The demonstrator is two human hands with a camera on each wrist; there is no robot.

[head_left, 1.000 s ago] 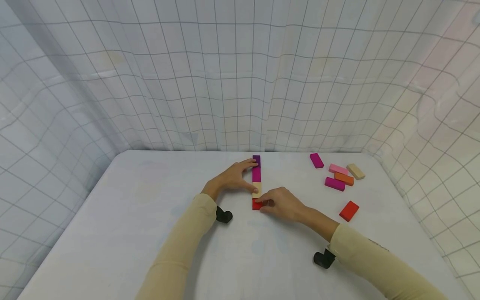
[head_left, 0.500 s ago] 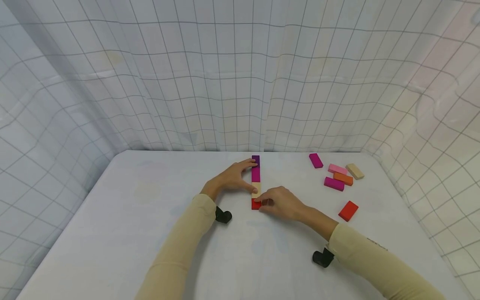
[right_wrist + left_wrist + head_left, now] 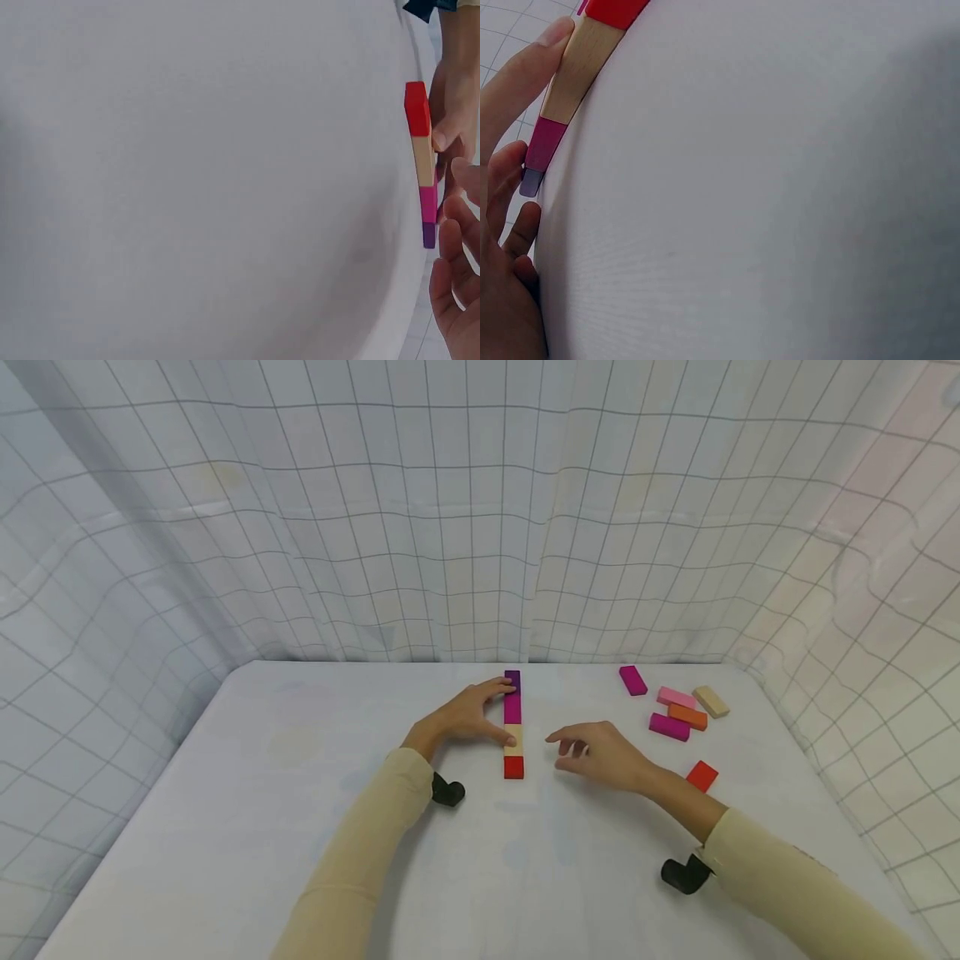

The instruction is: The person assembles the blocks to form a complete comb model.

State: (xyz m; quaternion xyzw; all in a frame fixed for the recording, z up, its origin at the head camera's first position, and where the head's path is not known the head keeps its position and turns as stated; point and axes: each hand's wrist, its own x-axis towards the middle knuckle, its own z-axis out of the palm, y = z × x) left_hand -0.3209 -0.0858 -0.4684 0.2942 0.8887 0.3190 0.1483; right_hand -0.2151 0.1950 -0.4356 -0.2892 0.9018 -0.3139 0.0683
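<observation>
"Red block (image 3: 513,767) nearest: was that row (image 3: 513,718) on the surface (image 3: 480,868) straight?"
"Seemingly. The left hand (image 3: 467,713), spread wide, touched it from the left."
"And the right hand (image 3: 603,756)?"
"Loosely curved just to the right, holding nothing. Lining-up seemed the step; extending it probably called for pinching one of the loose blocks (image 3: 687,717), far right."

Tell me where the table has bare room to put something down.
Free: the white table left of the left sleeve; the patch between that and the right sleeve, nearer than the row of blocks; and beyond the right hand, between row and loose cluster. Crowded: along the row, at the left hand, and around that cluster.
</observation>
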